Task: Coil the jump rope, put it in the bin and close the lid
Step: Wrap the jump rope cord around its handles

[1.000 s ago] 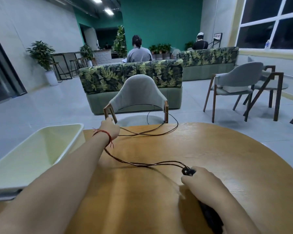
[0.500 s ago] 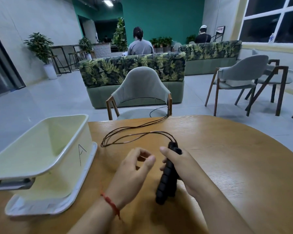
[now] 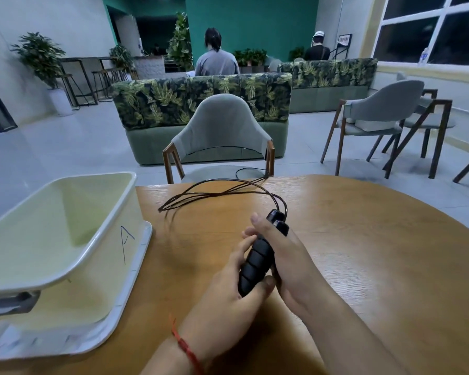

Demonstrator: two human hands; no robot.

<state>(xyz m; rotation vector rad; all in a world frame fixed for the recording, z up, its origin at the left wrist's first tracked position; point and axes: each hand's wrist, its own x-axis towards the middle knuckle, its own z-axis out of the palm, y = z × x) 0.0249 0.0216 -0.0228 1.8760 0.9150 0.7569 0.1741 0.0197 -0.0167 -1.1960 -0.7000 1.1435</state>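
Observation:
The jump rope's two black ribbed handles point(image 3: 256, 262) are held together, pointing away from me, over the round wooden table point(image 3: 363, 253). My right hand point(image 3: 287, 255) wraps them from the right and my left hand point(image 3: 228, 301) grips their lower end from the left. The thin dark cord point(image 3: 214, 193) loops from the handle tops across the table to its far edge and onto the chair seat. An open pale yellow bin point(image 3: 65, 239) marked "A" stands at the left on its white lid point(image 3: 125, 293).
A grey chair point(image 3: 220, 131) with wooden arms faces the table's far side. Beyond it stand green leaf-print sofas point(image 3: 201, 104) with two persons seated behind. More chairs point(image 3: 377, 117) are at the right, near the window.
My left hand has come back from the far table edge and closed on the handles beside my right hand. The cord has been gathered into loops nearer me.

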